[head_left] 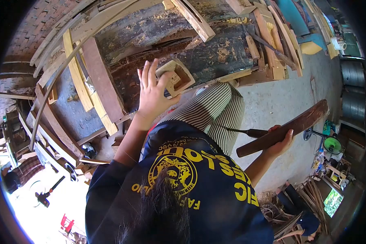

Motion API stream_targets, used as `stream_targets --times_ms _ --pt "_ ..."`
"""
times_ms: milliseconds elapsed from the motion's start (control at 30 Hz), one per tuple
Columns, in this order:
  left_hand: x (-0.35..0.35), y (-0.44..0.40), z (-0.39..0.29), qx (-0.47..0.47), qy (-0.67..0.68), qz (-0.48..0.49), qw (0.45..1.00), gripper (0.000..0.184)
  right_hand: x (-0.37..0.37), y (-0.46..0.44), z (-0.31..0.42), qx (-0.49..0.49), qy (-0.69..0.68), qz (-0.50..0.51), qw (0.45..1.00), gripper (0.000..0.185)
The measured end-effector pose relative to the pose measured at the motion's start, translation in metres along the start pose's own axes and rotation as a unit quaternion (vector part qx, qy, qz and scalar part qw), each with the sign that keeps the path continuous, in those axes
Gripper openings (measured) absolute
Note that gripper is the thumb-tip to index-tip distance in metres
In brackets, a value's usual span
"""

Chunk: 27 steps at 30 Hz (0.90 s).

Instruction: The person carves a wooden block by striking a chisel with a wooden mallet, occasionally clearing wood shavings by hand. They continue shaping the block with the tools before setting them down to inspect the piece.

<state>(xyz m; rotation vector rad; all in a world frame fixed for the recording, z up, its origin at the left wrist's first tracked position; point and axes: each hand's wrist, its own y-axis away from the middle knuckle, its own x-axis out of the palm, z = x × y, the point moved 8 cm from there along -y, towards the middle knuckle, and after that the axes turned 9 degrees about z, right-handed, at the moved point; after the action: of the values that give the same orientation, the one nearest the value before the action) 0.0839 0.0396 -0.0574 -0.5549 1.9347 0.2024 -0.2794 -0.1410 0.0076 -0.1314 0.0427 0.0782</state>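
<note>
A small hollowed wooden block [185,81] with wood chips in its cavity sits at the near edge of the dark workbench. My left hand [152,89] is at its left side, thumb along the lower edge and index finger bent over the wall. The other fingers stretch upward, off the block. On the right, my right hand [282,142] is closed around a long dark wooden bar [301,122], held at a slant above the floor. A chisel-like tool [256,133] with a dark handle and thin shaft sticks out leftward from the same grip; its tip is hard to make out.
Wood shavings and dark timber cover the workbench [150,38]. Planks [103,77] lie at its left, and more boards [270,40] with a wooden-handled tool [252,45] at its right. A green fan [332,145] stands far right. Another person [307,223] is at lower right.
</note>
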Motion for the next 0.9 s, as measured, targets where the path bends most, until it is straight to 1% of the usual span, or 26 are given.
stream_targets --times_ms 33,100,133,167,233,367,433,467,533,567,633,667,700,767,800,833,867,900 --pt "0.001 0.000 0.000 -0.001 0.000 -0.001 1.000 0.071 0.000 -0.001 0.000 0.003 -0.001 0.001 1.000 0.034" --pt "0.012 -0.001 0.000 0.007 -0.044 0.016 0.999 0.064 -0.001 -0.001 -0.003 0.000 -0.006 0.005 1.000 0.034" --pt "0.018 -0.001 0.001 0.011 -0.040 0.009 0.999 0.057 -0.002 -0.002 -0.004 -0.003 -0.011 0.007 1.000 0.034" --pt "0.022 -0.001 0.004 0.011 -0.041 0.007 0.999 0.057 0.000 -0.002 -0.003 -0.004 -0.011 0.008 1.000 0.034" --pt "0.029 0.000 0.011 0.011 0.062 0.021 0.998 0.052 -0.001 0.001 -0.002 -0.006 -0.020 -0.008 1.000 0.039" --pt "0.018 -0.001 0.010 0.023 0.081 0.021 0.996 0.048 0.001 0.002 0.000 -0.007 -0.025 0.013 1.000 0.039" --pt "0.020 -0.005 0.007 0.062 0.137 0.125 0.981 0.056 -0.001 0.002 -0.002 0.005 -0.001 0.008 1.000 0.038" --pt "0.016 -0.005 0.005 0.061 0.138 0.123 0.981 0.056 -0.004 0.002 -0.003 0.004 0.000 0.010 1.000 0.038" --pt "0.003 -0.006 0.002 0.012 0.072 0.092 0.993 0.069 -0.012 0.004 -0.013 0.035 -0.075 0.021 0.996 0.046" --pt "-0.002 -0.006 -0.003 0.011 0.074 0.090 0.993 0.069 -0.011 0.007 -0.008 0.034 -0.075 0.023 0.996 0.046" --pt "-0.019 -0.007 -0.019 0.022 0.081 0.051 0.995 0.080 -0.003 0.013 0.003 0.070 -0.174 0.025 0.982 0.055" --pt "-0.024 -0.008 -0.036 0.049 0.171 0.086 0.980 0.078 -0.003 0.013 0.012 0.072 -0.175 0.035 0.981 0.058" --pt "-0.025 -0.008 -0.056 0.075 0.259 0.119 0.956 0.077 0.005 0.012 0.032 0.021 -0.164 0.052 0.985 0.057" --pt "-0.009 -0.003 -0.111 0.216 0.258 0.143 0.931 0.069 0.018 0.006 0.053 -0.021 -0.239 0.141 0.961 0.058" --pt "-0.006 0.000 -0.137 0.267 0.273 0.148 0.912 0.068 0.026 0.005 0.060 -0.020 -0.238 0.144 0.960 0.058" --pt "-0.004 0.004 -0.161 0.318 0.288 0.152 0.890 0.066 0.043 0.006 0.078 -0.069 -0.294 0.190 0.934 0.058" --pt "0.003 0.002 -0.176 0.318 0.289 0.149 0.890 0.066 0.058 0.009 0.094 -0.117 -0.348 0.234 0.900 0.059" --pt "-0.001 0.001 -0.188 0.334 0.255 0.075 0.904 0.057 0.069 0.009 0.100 -0.118 -0.346 0.237 0.900 0.059"
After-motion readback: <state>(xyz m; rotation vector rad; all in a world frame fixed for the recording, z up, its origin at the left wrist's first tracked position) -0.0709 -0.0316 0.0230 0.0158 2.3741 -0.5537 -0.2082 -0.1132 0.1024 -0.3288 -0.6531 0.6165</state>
